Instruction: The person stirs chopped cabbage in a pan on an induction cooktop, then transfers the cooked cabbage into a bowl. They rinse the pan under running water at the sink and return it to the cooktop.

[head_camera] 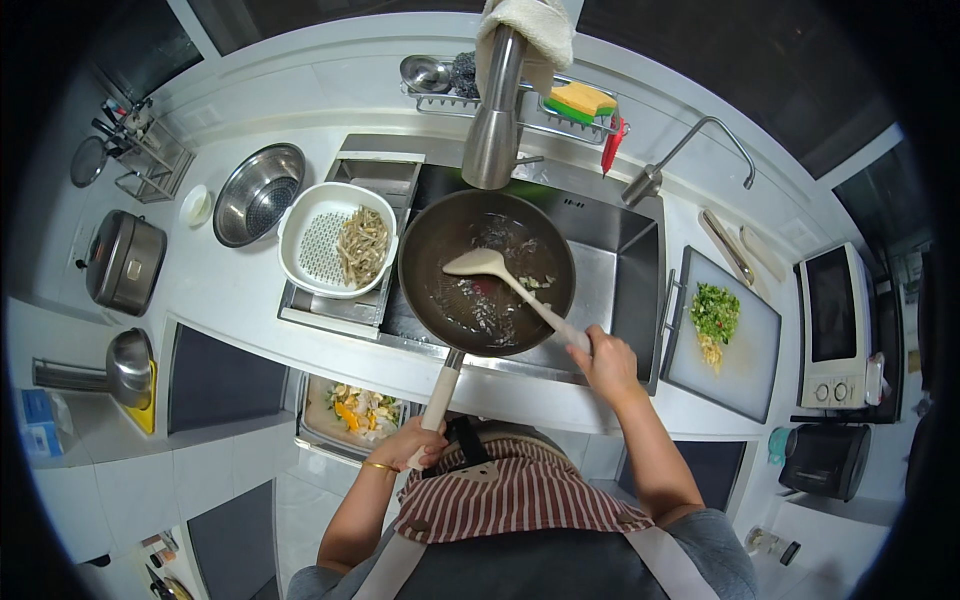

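Note:
A round dark frying pan (435, 225) is held over the kitchen sink (637, 300), under the metal faucet (491, 142). My left hand (412, 444) grips its pale handle (439, 397). In my right hand (609, 364) is the handle of a cream-coloured spatula (480, 262), whose head lies inside the pan. Clear liquid with bubbles and a few small pale bits shows on the pan's bottom. Left of the pan, a white strainer basket (304, 240) holds a heap of small, thin, greyish-brown pieces that look like little fish.
A cutting board (742, 382) with chopped greens (714, 311) lies right of the sink, near a microwave (832, 322). To the left stand a metal colander (232, 202) and a rice cooker (127, 262). An open bin (307, 427) of food scraps sits below the counter edge.

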Available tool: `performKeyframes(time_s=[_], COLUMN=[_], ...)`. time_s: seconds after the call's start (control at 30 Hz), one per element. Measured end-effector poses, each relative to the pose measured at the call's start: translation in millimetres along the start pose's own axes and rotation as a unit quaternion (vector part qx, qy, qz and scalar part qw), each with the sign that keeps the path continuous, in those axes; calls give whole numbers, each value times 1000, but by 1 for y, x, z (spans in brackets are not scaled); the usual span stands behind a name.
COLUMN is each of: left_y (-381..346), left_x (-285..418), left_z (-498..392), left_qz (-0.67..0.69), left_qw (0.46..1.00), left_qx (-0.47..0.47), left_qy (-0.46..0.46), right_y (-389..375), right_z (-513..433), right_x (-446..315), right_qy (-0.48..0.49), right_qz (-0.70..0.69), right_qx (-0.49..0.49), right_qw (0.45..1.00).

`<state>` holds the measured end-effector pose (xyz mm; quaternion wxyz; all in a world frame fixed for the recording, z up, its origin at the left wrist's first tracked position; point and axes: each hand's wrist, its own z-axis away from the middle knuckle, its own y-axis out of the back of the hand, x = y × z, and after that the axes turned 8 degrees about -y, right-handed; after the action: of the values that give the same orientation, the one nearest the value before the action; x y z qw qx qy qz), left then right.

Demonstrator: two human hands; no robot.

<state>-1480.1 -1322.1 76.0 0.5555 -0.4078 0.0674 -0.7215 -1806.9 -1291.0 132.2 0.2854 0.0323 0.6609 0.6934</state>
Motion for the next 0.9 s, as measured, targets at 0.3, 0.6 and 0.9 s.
performKeyframes(time_s=[0.3, 0.6, 0.9], left_y=[2, -2, 3], left_x=[-2, 1, -1], left_z=[-2, 0, -2], left_qz=[-10, -6, 40], left_qw=[1000, 1000, 998], left_qx=[-6, -7, -38], left_qy=[-14, -22, -25], right_y=[49, 72, 121], right_z=[-57, -24, -29], right_x=[4, 10, 5], right_qy=[51, 13, -93], right_qz=[97, 163, -11], right_qx=[85, 19, -294], right_qw=[990, 986, 951])
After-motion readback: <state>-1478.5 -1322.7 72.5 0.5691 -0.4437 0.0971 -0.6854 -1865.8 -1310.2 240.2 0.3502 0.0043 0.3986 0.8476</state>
